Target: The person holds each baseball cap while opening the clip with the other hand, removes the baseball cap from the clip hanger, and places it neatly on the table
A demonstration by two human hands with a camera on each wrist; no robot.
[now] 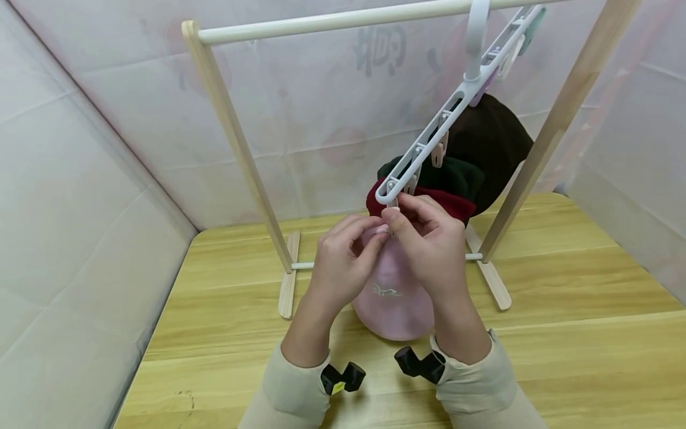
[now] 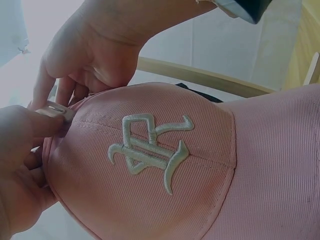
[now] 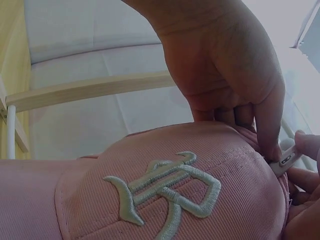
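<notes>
A pink cap (image 1: 393, 298) with pale embroidery (image 2: 150, 150) hangs between my hands, its brim down over the table. My left hand (image 1: 370, 235) pinches the cap's top edge. My right hand (image 1: 399, 217) pinches the lowest clip (image 1: 393, 205) of a white multi-clip hanger (image 1: 445, 119), right at that edge. In the wrist views the clip (image 2: 56, 110) (image 3: 285, 160) sits against the pink cap (image 3: 165, 200) with fingertips on it. Whether the clip bites the fabric is hidden by fingers.
The hanger hangs tilted from a white rail (image 1: 332, 24) on a wooden rack (image 1: 241, 149). Behind my hands, a red cap (image 1: 455, 205), a dark green cap (image 1: 455, 176) and a brown cap (image 1: 493, 143) hang from it. A wooden table (image 1: 225, 298) lies below, white walls around.
</notes>
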